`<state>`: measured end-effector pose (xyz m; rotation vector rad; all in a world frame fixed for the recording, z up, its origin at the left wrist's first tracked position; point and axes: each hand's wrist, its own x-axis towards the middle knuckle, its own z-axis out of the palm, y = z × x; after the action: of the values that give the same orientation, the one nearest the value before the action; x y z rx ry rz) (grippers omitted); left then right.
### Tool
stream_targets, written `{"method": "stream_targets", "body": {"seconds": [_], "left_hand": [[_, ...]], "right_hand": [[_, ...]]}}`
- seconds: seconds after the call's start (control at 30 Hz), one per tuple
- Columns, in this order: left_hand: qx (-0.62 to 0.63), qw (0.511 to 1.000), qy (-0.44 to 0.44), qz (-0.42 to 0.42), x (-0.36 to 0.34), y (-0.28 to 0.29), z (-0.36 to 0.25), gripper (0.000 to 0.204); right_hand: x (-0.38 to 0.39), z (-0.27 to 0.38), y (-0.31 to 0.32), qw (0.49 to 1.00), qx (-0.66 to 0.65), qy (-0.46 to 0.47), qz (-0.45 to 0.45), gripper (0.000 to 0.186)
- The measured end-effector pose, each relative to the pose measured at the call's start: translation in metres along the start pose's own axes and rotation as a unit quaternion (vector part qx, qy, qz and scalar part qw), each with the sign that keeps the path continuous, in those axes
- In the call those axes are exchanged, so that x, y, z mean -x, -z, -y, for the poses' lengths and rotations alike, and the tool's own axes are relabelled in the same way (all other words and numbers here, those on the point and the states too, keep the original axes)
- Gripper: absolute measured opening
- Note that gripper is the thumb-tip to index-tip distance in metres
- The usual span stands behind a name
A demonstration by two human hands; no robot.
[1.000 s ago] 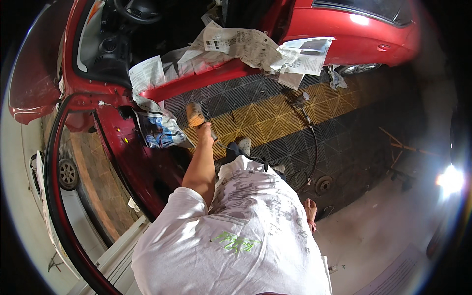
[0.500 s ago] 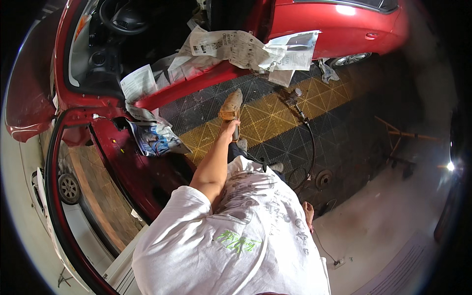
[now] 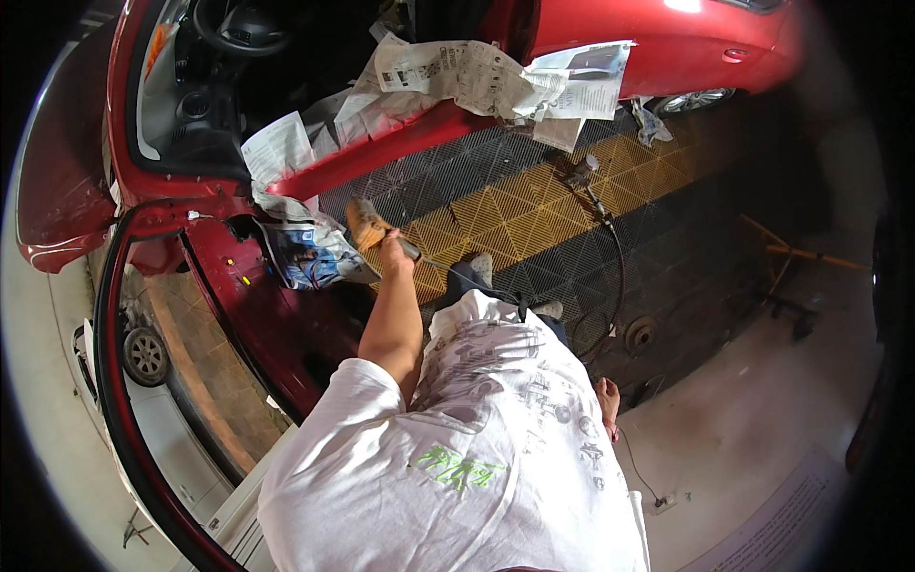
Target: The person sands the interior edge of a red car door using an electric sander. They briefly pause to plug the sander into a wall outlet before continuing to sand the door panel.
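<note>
My left fingers are wrapped around the grey handle of an orange-tan corded tool. Its head projects beyond the fingers, up and slightly to their left, over the floor; its cord leaves the handle to their right.

Observed from left to right. Far left of these fingers, a loose wheel is visible through the door's window opening. Nearer, also to their left, is the open dark red door, part of a red car. Just left of the tool, a printed paper sheet hangs at the door; whether the two touch, I cannot tell. Beyond the fingers, newspaper covers the sill and extends to the right. The floor beneath them is black and yellow grid tile.

My right fingers are down at the right side of my white shirt, well apart from the tool. Whether they are spread or curled cannot be determined. Just beyond and right of them lies a round metal disc; further beyond, a dark hose. Well to their right stands an orange frame.
</note>
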<state>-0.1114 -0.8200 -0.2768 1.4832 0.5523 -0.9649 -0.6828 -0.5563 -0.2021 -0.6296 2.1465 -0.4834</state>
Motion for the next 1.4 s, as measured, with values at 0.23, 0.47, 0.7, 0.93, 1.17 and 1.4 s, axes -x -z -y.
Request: {"method": "stream_targets", "body": {"seconds": [0.23,0.47,0.7,0.93,1.17,1.4], "left_hand": [[0.018,0.996,-0.025,-0.088,-0.031,0.061,-0.036,0.013],[-0.023,0.995,-0.048,-0.088,-0.022,0.058,-0.028,0.012],[-0.125,0.989,-0.08,-0.002,-0.025,0.046,-0.008,0.016],[-0.214,0.963,-0.154,0.054,-0.058,0.043,0.057,0.035],[-0.325,0.939,-0.073,0.083,-0.014,-0.005,0.149,0.076],[-0.413,0.899,-0.042,0.142,0.002,-0.023,0.243,0.085]], "right_hand": [[-0.006,0.009,-0.012,1.0,0.009,-0.001,0.029,0.035],[-0.006,0.015,-0.01,0.998,0.035,-0.008,0.042,0.035],[-0.016,-0.003,0.007,0.998,0.016,-0.009,0.06,0.036],[0.003,-0.001,0.036,0.989,0.103,-0.019,0.102,0.038],[0.003,-0.017,0.05,0.968,0.206,-0.001,0.145,0.037],[-0.018,-0.032,0.061,0.951,0.234,0.048,0.198,0.034]]}}
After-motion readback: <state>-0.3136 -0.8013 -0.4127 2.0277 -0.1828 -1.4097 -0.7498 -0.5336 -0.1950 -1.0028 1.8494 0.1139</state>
